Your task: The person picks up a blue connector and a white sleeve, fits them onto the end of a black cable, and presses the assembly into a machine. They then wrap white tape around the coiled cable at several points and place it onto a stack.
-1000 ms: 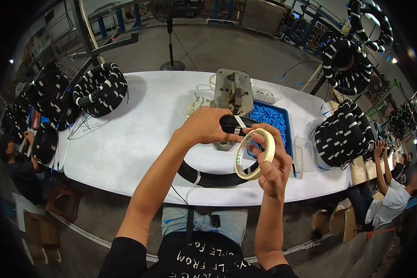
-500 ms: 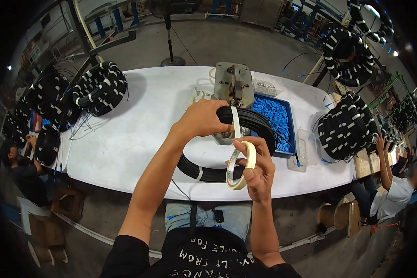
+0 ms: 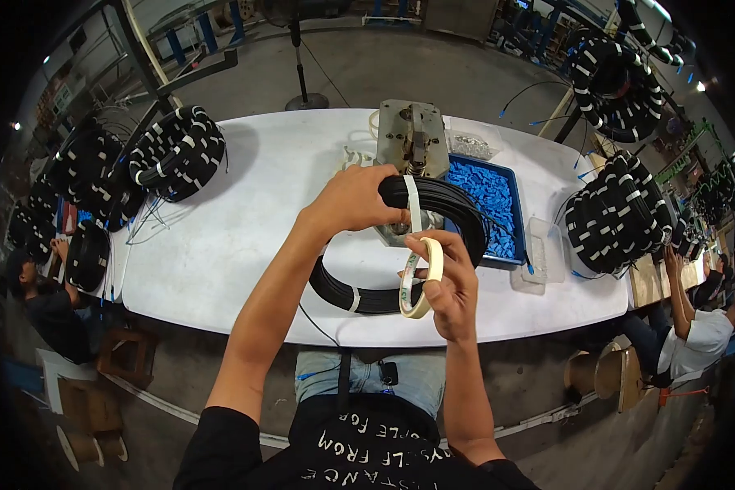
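Note:
A coil of black cable [image 3: 457,214] is tilted up from the white table in front of me. My left hand [image 3: 355,198] grips its upper left part, thumb on the inside and fingers over the top. A white strip of tape [image 3: 414,200] lies across the coil beside that hand and runs down to a roll of masking tape [image 3: 429,287]. The roll is held by my right hand [image 3: 453,287], its fingers bent around the rim. Another white tape band [image 3: 354,300] wraps the coil's lower left side.
Behind the coil stands a metal press-like device [image 3: 411,135]. A blue tray [image 3: 490,204] of small blue parts and a clear plastic box [image 3: 539,257] lie to its right. Taped cable coils stand at left [image 3: 177,153] and right [image 3: 615,216]. People sit at both sides.
Both hands, the coil and the tape roll stay nearly in place. The roll has risen slightly in view and the whole scene has shifted a little with the camera.

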{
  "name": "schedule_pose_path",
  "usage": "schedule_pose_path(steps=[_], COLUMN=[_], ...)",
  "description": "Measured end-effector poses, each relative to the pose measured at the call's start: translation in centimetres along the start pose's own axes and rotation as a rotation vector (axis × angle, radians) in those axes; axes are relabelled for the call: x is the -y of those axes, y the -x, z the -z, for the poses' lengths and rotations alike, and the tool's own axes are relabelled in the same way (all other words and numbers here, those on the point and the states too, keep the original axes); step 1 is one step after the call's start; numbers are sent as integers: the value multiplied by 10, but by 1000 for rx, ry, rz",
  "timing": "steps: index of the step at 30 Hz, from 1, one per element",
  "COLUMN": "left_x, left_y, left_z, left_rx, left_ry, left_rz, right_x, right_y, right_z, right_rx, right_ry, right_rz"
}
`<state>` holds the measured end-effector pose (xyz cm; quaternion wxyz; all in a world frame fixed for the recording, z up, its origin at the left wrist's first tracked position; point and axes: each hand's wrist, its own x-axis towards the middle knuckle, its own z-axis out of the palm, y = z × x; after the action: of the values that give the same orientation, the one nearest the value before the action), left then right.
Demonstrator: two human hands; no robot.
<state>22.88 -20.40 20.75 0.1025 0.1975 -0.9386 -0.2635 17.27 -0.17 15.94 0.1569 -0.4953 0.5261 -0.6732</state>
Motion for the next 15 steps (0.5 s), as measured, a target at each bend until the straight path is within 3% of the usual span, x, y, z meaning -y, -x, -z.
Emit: schedule_pose_path(steps=[2, 6, 10, 15], left_x=[10, 10, 19, 6], left_y=[-1, 3, -6, -4], left_z=[3, 20, 6, -6], left_rx=[47, 172, 147, 8], left_ry=[52, 115, 212, 8], left_rz=[-70, -189, -182, -147], right_x=[-16, -40, -55, -71], right_y=[3, 0, -1, 5], right_z=[-7, -9, -16, -15], right_rx=[-80, -72, -136, -187], right_ry=[-234, -278, -223, 7], right_rz=[-49, -33, 67, 283])
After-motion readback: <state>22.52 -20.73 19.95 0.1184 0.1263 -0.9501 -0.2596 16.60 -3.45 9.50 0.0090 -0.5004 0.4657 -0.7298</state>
